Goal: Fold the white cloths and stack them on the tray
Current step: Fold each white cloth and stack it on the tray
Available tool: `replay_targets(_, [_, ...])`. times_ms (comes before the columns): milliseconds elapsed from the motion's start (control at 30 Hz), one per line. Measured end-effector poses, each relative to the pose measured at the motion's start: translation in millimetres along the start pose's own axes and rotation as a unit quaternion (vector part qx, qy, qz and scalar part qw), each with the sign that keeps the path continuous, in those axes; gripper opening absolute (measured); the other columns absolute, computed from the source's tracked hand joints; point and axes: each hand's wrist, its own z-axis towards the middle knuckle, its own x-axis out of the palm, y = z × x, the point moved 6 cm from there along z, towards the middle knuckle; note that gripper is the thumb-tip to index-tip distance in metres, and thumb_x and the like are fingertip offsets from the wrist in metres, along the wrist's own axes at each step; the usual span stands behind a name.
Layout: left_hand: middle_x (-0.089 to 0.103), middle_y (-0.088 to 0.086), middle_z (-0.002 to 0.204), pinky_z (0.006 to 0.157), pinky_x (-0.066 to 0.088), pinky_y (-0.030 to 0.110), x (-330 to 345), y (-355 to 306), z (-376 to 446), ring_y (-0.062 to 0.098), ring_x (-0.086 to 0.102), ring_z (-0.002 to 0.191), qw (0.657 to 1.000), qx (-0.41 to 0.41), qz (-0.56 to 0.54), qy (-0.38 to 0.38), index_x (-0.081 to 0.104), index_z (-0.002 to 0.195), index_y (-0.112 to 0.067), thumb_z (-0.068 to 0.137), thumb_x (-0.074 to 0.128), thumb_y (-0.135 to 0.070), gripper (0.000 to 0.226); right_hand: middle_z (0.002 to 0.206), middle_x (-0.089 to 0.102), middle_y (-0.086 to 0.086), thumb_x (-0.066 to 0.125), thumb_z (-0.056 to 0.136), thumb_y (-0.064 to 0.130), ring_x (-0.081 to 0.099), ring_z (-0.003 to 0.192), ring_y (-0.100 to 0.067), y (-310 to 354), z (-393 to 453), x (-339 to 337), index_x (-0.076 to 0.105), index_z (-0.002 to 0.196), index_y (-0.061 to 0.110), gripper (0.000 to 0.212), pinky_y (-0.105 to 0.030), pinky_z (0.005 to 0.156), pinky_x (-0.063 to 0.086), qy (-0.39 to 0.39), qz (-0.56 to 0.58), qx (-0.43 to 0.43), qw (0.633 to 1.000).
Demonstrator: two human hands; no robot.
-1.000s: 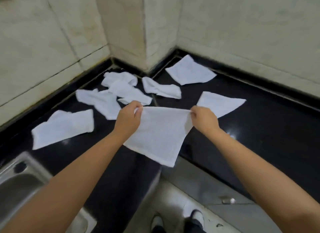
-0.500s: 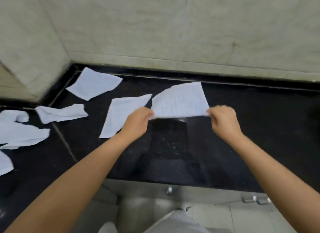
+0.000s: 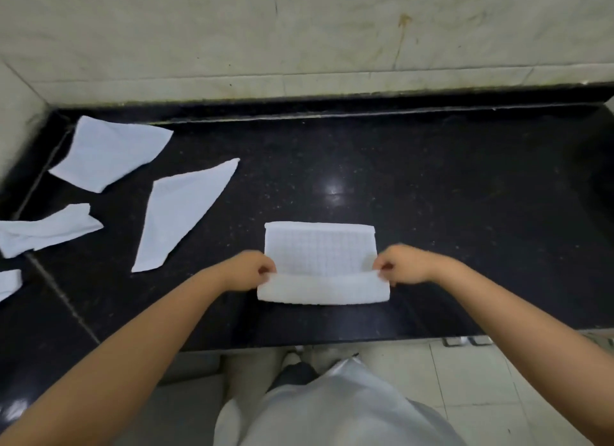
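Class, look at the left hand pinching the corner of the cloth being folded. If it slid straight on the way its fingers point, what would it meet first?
The left hand points right, across the cloth. It would likely first meet the right hand at the opposite corner.

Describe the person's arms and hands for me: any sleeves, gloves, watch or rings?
Both forearms are bare right to the frame edges, with no sleeves in view. The left hand and right hand wear no gloves. No watch, bracelet or ring shows on either wrist or on the visible fingers.
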Motion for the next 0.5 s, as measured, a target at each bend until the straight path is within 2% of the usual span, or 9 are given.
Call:
replay_targets(100, [0.064,0.009,0.114,0.088,0.041,0.026,-37,11,23,0.022,0.058,0.105,0.990,-0.041,-0.028,-0.136,0.065,0.108,-0.005,0.092,0.050,-0.010,0.023,0.098,0.066,-0.014,0.045,0.086,0.004,0.057,0.088,-0.025,-5,21,-36,0.064,0.096,-0.001,0.022,-0.029,0.074,0.041,-0.140,-0.001,0.028,0.990])
replay_targets(167, [0.065,0.010,0.112,0.088,0.045,0.031,-54,17,36,0.024,0.059,0.103,0.975,-0.074,-0.059,-0.200,0.066,0.106,-0.007,0.092,0.051,-0.014,0.021,0.105,0.066,-0.014,0.042,0.088,0.004,0.059,0.096,-0.030,-11,32,-47,0.063,0.100,0.003,0.025,-0.035,0.078,0.047,-0.194,0.024,0.064,0.979])
replay_targets(233, [0.064,0.010,0.109,0.084,0.046,0.033,-60,18,46,0.024,0.059,0.100,0.966,-0.094,-0.071,-0.228,0.065,0.104,-0.008,0.093,0.051,-0.015,0.019,0.106,0.066,-0.015,0.041,0.089,0.006,0.060,0.096,-0.031,-15,38,-47,0.064,0.101,0.004,0.026,-0.036,0.077,0.049,-0.228,0.042,0.096,0.968])
replay_targets(367, [0.060,0.013,0.108,0.077,0.044,0.032,-62,15,66,0.026,0.057,0.098,0.959,-0.099,-0.050,-0.261,0.064,0.102,-0.005,0.093,0.048,-0.013,0.020,0.108,0.063,-0.015,0.045,0.091,0.008,0.059,0.096,-0.030,-21,49,-46,0.066,0.099,0.002,0.024,-0.031,0.071,0.044,-0.282,0.062,0.132,0.948])
replay_targets(500, [0.058,0.014,0.112,0.079,0.047,0.035,-48,19,83,0.027,0.052,0.105,0.962,-0.088,-0.004,-0.257,0.062,0.109,-0.005,0.094,0.046,-0.012,0.023,0.108,0.059,-0.014,0.046,0.091,0.008,0.056,0.102,-0.029,-29,55,-40,0.066,0.101,0.002,0.024,-0.035,0.076,0.049,-0.300,0.037,0.146,0.942])
